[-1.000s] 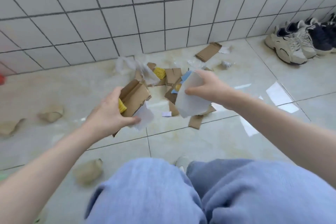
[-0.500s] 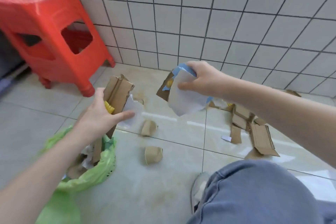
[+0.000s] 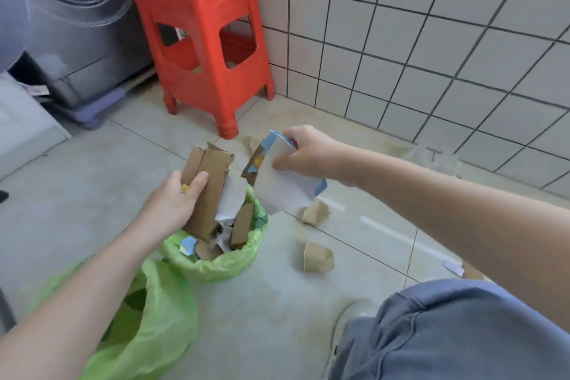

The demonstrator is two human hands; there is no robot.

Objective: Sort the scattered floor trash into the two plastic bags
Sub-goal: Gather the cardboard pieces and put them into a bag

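Observation:
My left hand (image 3: 172, 202) grips a bundle of brown cardboard pieces (image 3: 206, 182) with a yellow scrap and a white paper, held just over the mouth of a green plastic bag (image 3: 234, 259) that holds cardboard and paper scraps. A second green bag (image 3: 154, 327) lies closer to me, partly under my left forearm. My right hand (image 3: 308, 153) holds white paper with blue-edged card pieces (image 3: 283, 185) just right of the first bag's opening.
Two crumpled brown paper cups (image 3: 317, 257) (image 3: 316, 213) lie on the tiled floor right of the bag. A red plastic stool (image 3: 200, 37) stands by the tiled wall, a washing machine (image 3: 71, 18) to its left. My knee (image 3: 456, 333) fills the lower right.
The view swung left from the scattered trash to the bags. Both hands carried their bundles along, and the left bundle now hangs over the first bag's mouth.

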